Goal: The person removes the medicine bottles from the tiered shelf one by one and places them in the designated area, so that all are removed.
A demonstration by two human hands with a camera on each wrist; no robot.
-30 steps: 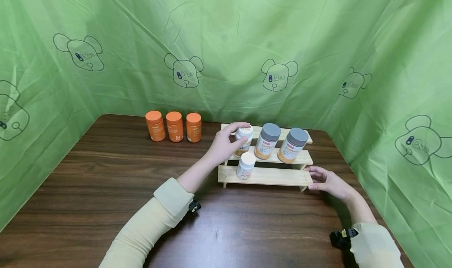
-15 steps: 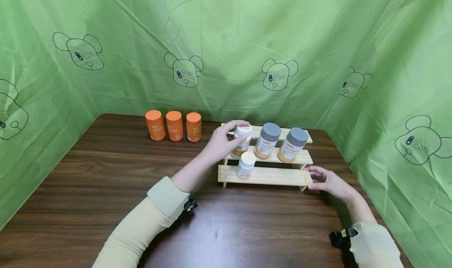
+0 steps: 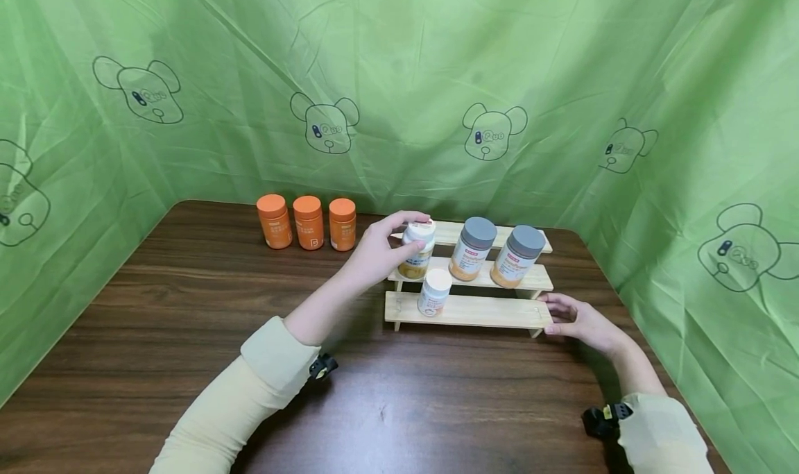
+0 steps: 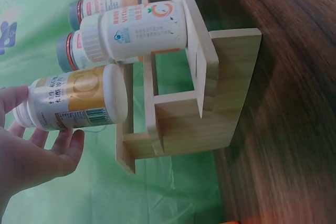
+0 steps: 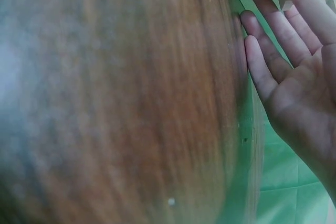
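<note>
My left hand (image 3: 377,252) holds a white pill bottle with a gold label (image 3: 417,252) by its cap end, upright at the left end of the rack's middle tier. In the left wrist view, the base of this bottle (image 4: 79,98) overlaps the tier's edge. My right hand (image 3: 580,323) grips the right end of the wooden three-tier display rack (image 3: 493,311), thumb in front and fingers behind. A smaller white bottle (image 3: 434,293) stands on the front tier. Two grey-lidded supplement bottles (image 3: 472,250) stand on the middle tier, right of the held one.
Three orange bottles (image 3: 309,224) stand in a row at the back of the brown wooden table (image 3: 187,321), left of the rack. A green curtain (image 3: 399,57) hangs behind and along the sides.
My left hand has moved left with the gold-labelled pill bottle, widening its gap from the grey-lidded bottles. My right hand and the rack have stayed in place.
</note>
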